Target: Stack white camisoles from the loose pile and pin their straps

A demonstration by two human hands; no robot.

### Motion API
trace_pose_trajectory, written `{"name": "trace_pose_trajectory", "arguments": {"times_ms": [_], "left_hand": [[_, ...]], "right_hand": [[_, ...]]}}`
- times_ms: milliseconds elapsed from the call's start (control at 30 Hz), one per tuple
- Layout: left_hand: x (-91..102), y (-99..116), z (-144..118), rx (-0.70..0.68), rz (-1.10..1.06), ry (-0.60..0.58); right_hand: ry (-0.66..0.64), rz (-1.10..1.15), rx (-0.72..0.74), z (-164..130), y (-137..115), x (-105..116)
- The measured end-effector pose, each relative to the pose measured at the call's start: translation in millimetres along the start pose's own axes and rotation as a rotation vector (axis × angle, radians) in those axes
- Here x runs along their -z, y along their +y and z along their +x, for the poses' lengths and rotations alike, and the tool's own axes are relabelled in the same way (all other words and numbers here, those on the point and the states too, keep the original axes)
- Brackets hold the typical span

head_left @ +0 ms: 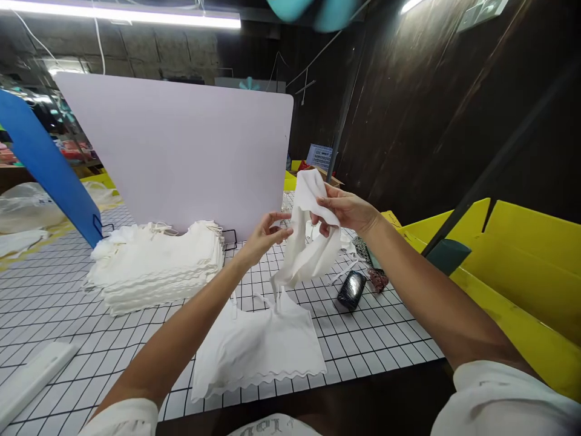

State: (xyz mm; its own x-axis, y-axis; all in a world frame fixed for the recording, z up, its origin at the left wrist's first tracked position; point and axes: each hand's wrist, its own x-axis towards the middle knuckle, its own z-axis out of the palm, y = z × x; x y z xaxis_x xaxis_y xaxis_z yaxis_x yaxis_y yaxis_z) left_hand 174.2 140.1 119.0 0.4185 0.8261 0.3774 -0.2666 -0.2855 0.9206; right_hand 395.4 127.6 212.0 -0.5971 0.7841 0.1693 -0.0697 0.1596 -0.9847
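right hand: fingers pinching a crumpled white fabric garment in the air
left hand: fingers pinching its edge

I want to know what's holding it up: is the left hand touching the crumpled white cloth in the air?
Touching. The head view shows the left hand with its fingertips against the crumpled white cloth's edge.

You are at a packing bench in a small garment workshop. A stack of folded white tops sits on the grid-lined table before you, with a pale divider board standing behind it. Yellow bins line your right side, a blue crate sits farther back, and a bare tube light hangs against dark walls.
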Motion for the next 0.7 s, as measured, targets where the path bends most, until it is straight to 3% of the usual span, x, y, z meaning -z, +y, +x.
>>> {"name": "trace_pose_trajectory", "arguments": {"times_ms": [133,200,267,367,500,533,633,700], "left_hand": [[-0.4,-5.6,-1.7,0.090,-0.005,-0.175],[2.5,-8.9,-7.3,0.107,0.064,-0.185],[9.1,-13.0,-14.2,0.124,0.160,-0.083],[23.8,-19.8,-19.7,0.177,0.235,0.161],[43.8,-20.9,-9.7,0.183,0.137,0.382],[47.9,-18.7,-5.6,0.178,0.096,0.414],[56.7,-7.7,4.1,0.179,-0.029,0.448],[59.2,0.2,5.9,0.193,-0.094,0.429]], "right_hand": [[-0.058,0.010,-0.002,1.0,5.2,-1.7],[-0.020,0.027,0.018,0.8,6.0,2.4],[0.044,0.040,0.033,-0.8,7.3,8.3],[0.119,0.033,0.066,-7.4,16.6,7.0],[0.175,-0.174,0.155,-30.1,48.5,-36.8],[0.132,-0.275,0.150,-37.3,58.2,-52.0],[-0.163,-0.546,0.147,-52.3,81.1,-84.7],[-0.133,-0.567,0.157,-50.8,85.4,-85.5]]}}
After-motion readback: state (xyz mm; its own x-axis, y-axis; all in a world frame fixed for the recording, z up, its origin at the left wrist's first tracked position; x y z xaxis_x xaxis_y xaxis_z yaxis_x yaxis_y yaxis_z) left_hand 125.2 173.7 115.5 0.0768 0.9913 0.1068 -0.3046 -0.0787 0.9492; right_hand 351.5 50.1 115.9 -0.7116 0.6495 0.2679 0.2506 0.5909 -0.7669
